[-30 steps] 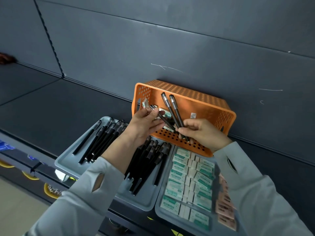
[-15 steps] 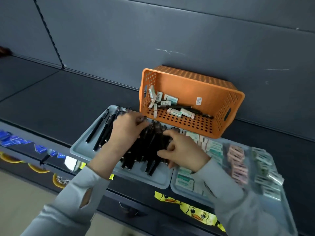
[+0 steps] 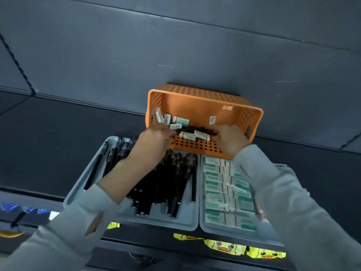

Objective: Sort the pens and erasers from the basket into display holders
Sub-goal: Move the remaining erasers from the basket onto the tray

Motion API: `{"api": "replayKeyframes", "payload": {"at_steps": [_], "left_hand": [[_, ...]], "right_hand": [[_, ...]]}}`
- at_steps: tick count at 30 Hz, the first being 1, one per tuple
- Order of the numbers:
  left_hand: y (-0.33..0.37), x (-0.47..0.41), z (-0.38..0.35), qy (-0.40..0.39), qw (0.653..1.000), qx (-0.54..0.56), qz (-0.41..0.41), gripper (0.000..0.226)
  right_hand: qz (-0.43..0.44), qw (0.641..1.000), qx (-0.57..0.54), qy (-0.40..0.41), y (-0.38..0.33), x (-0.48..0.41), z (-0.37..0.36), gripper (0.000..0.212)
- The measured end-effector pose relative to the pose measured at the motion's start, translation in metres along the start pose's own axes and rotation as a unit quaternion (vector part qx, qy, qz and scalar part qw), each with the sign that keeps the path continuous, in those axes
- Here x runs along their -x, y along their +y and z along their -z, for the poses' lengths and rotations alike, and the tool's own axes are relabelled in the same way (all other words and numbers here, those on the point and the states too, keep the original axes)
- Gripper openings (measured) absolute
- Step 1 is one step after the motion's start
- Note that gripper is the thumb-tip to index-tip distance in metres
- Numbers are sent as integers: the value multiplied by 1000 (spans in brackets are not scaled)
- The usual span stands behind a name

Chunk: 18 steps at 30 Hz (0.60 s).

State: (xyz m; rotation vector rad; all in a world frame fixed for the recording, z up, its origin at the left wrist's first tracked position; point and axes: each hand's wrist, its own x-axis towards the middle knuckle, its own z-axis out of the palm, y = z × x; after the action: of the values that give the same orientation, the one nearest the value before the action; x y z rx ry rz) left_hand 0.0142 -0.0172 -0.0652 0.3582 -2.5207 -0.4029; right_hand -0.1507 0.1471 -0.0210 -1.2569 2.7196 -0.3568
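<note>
A shop: dark display shelf (image 3: 58, 137), trays (image 3: 160, 222) of packaged erasers (image 3: 214, 185), edge labels (image 3: 224, 247) below.

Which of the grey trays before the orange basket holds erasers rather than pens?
The right-hand tray, filled with green-and-white erasers; the left-hand tray beside it holds only black pens.

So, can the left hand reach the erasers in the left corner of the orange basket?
Probably yes: the left hand is at the open side of the basket, the erasers lie uncovered just past its fingers, and the right hand is further right.
</note>
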Motion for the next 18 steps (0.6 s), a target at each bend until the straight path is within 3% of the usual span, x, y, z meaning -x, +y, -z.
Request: {"api": "replayKeyframes", "payload": {"at_steps": [4,6,12,15,18], "left_hand": [[7,-53,-31,-108,987,-121,-21,36],[7,-65,-43,-147,976,-158,-22,45],[6,-72,-54,-170,966,-194,17,45],[1,-73,-54,-170,970,-169,48,37],[-2,-73,-53,-156,977,-125,71,33]], "right_hand": [[-1,998,59,-33,23,-37,-16,59],[15,997,57,-49,27,-46,-25,53],[14,997,77,-19,36,-62,-33,20],[10,995,99,-26,37,-62,-28,20],[3,999,45,5,38,-54,-21,21]]}}
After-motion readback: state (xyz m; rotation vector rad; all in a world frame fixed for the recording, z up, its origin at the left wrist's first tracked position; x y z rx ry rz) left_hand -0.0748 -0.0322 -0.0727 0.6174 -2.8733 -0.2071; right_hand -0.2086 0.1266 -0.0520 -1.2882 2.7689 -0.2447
